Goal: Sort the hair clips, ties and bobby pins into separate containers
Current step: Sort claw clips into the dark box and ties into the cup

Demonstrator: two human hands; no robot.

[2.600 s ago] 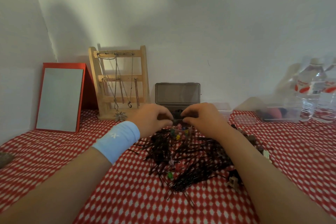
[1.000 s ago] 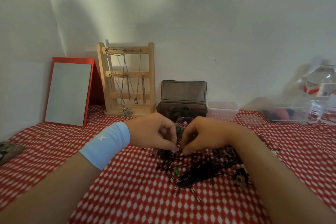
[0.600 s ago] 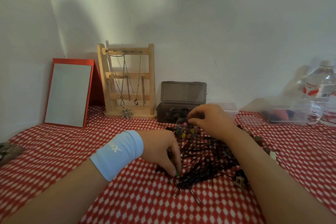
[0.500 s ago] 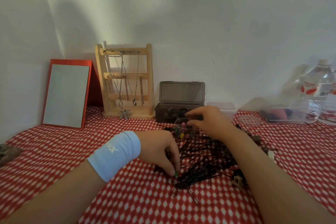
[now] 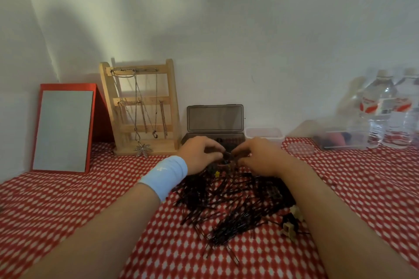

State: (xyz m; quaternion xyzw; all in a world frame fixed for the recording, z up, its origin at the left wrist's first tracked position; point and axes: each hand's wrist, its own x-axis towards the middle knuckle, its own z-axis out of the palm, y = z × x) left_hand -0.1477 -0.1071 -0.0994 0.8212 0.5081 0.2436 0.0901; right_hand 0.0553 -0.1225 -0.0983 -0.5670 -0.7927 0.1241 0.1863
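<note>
A big pile of black bobby pins (image 5: 226, 206) lies on the red-checked cloth, with a yellow mini clip (image 5: 217, 174) at its far edge and beige claw clips (image 5: 289, 227) at its right. Behind the pile, my left hand (image 5: 199, 156) and my right hand (image 5: 258, 156) meet fingertip to fingertip over a small clear cup (image 5: 224, 165), which they mostly hide. My left fingers pinch a small dark clip above it. My right fingers curl at the cup's rim. An open dark box (image 5: 215, 120) stands just behind the hands.
A small clear tub (image 5: 264, 135) and a round lid (image 5: 300, 149) sit right of the box. Further right are a clear container (image 5: 340, 140) with coloured items and water bottles (image 5: 378, 108). A wooden jewellery stand (image 5: 140, 108) and a red-framed mirror (image 5: 63, 129) stand at the left.
My left hand has left the near part of the pile, where it pinched a small green clip, and moved back to the cup. My right hand stayed at the cup.
</note>
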